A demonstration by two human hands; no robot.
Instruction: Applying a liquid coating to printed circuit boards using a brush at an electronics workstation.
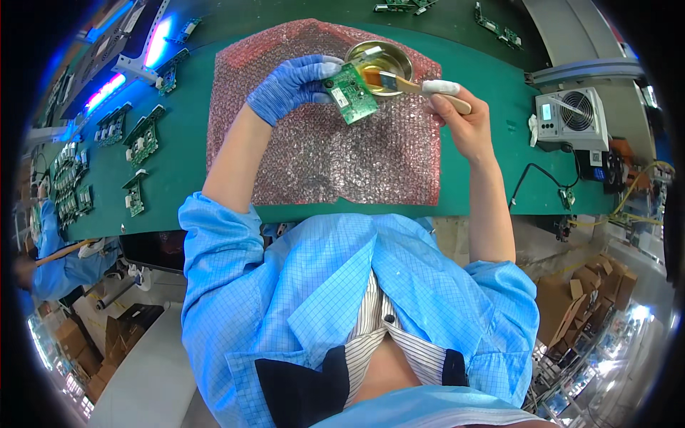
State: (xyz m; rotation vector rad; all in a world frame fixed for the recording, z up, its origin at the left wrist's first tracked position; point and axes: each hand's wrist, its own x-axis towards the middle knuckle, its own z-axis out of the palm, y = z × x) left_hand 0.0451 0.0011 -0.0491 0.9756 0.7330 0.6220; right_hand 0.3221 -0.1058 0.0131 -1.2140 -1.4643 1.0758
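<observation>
My left hand [289, 87], in a blue knitted glove, is closed on the left edge of a green circuit board [360, 107]. The board is tilted above a sheet of pinkish bubble wrap [307, 160]. In my right hand [464, 118], bare apart from white covers on fingertips, is the wooden handle of a flat brush [408, 85]. Its bristles reach the board's upper right edge; whether they touch it I cannot tell. Just behind the board stands a round metal bowl [394, 55] with yellowish liquid, partly hidden by the board and brush.
Several circuit boards [145, 139] lie on the green mat at the left, beside a rack with bright blue-violet lights [158, 43]. A white fan unit [571, 115] with a black cable stands at the right. Another person's blue sleeve [53, 250] shows at the far left.
</observation>
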